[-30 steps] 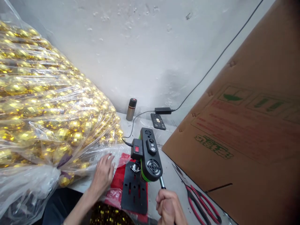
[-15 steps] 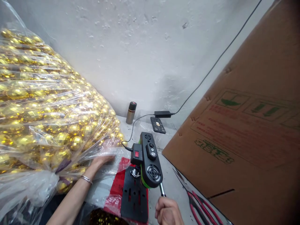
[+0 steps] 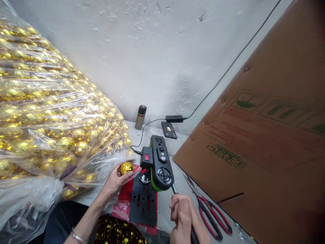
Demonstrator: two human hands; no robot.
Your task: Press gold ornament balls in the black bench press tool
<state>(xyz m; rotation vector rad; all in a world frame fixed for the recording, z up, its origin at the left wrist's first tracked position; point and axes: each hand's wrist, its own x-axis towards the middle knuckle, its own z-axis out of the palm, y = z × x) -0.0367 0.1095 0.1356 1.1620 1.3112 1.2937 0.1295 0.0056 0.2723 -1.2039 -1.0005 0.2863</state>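
My left hand (image 3: 118,177) is closed around a shiny gold faceted ball (image 3: 126,168), just left of a black device with a green side (image 3: 161,164). My right hand (image 3: 186,217) is wrapped round a black handle (image 3: 194,234) with a metal rod (image 3: 174,188). The rod's far end is hidden by the device, so whether it is fixed there cannot be made out. A black slotted plate (image 3: 143,203) lies below the device on red plastic (image 3: 125,192), and a small metal fitting (image 3: 144,179) sits at its upper end.
A large clear bag of gold balls (image 3: 58,128) fills the left. Red-handled scissors (image 3: 210,213) lie beside a cardboard box (image 3: 254,135) on the right. Behind are a spray can (image 3: 140,117), a phone (image 3: 169,130) and a power adapter (image 3: 174,118). More gold pieces (image 3: 116,232) are below.
My left hand has come out from the bag's side toward me and now shows a gold ball in it. My right hand stays on the handle, showing more of itself as the view shifted.
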